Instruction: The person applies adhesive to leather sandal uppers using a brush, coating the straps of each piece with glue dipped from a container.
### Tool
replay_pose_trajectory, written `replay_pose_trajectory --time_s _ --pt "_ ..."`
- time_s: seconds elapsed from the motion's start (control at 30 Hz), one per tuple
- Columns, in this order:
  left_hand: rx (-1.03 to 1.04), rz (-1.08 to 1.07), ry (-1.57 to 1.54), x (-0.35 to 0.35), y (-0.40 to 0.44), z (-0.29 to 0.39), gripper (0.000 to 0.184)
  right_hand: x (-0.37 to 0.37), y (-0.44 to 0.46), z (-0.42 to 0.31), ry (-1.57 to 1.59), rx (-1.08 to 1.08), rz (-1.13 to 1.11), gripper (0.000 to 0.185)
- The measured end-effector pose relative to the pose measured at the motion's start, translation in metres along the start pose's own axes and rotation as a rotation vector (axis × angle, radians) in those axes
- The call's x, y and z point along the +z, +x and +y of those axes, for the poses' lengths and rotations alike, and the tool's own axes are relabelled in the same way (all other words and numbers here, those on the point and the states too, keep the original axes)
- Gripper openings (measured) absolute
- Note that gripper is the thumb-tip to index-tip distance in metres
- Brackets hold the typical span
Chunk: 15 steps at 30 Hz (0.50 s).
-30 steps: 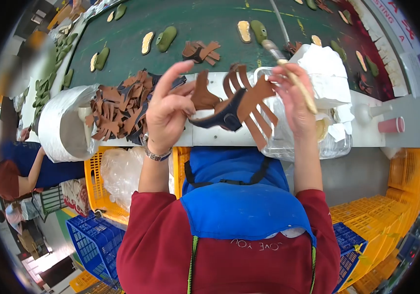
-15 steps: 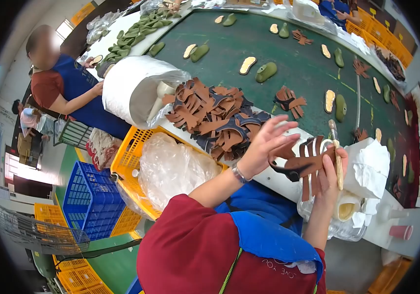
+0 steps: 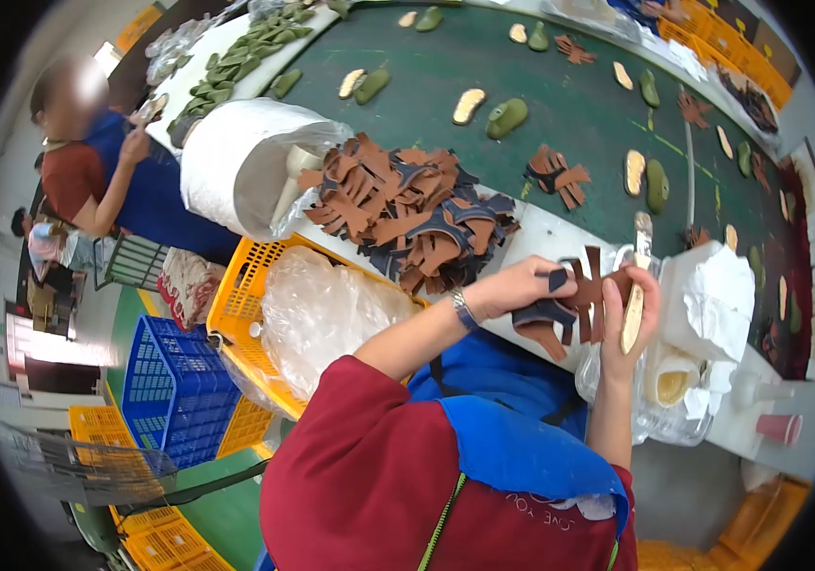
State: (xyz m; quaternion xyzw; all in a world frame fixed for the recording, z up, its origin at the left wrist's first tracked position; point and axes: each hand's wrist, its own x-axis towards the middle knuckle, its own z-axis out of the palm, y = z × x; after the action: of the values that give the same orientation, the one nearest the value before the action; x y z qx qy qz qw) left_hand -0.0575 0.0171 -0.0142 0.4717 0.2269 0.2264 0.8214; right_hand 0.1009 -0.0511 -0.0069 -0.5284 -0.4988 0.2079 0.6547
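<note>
A brown leather sandal upper (image 3: 585, 297) with dark blue straps is stretched between my two hands above the near edge of the work surface. My left hand (image 3: 520, 288), a metal watch at its wrist, is closed on the dark strap end. My right hand (image 3: 643, 309) grips the other end of the upper and also holds a wooden-handled brush (image 3: 633, 322), bristles pointing up. Just beyond my left hand lies a heap of similar uppers (image 3: 417, 214). To the right of my right hand stands a glue container (image 3: 676, 388) with a yellowish inside, wrapped in plastic.
A green conveyor belt (image 3: 579, 124) carries soles, green shoe lasts and uppers. A white bucket (image 3: 236, 171) and a yellow crate (image 3: 226, 309) with plastic bags stand left. A co-worker (image 3: 93, 171) is beyond the bucket. A pink cup (image 3: 778, 427) stands far right.
My left hand has gone from spread fingers to closed on the upper's strap. The upper has turned and spread out between both hands. The co-worker has raised a hand.
</note>
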Motion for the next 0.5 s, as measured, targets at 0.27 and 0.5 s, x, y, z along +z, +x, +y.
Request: replay_pose_trajectory --time_s 0.27,0.5 --pt "-0.223 0.261 -0.038 -0.010 0.015 0.002 0.015 -0.124 -0.007 -0.010 0.142 0.191 0.185 0.033" --pt "-0.351 0.119 0.056 0.007 0.033 -0.021 0.009 -0.221 -0.053 0.000 -0.117 0.406 0.520 0.021"
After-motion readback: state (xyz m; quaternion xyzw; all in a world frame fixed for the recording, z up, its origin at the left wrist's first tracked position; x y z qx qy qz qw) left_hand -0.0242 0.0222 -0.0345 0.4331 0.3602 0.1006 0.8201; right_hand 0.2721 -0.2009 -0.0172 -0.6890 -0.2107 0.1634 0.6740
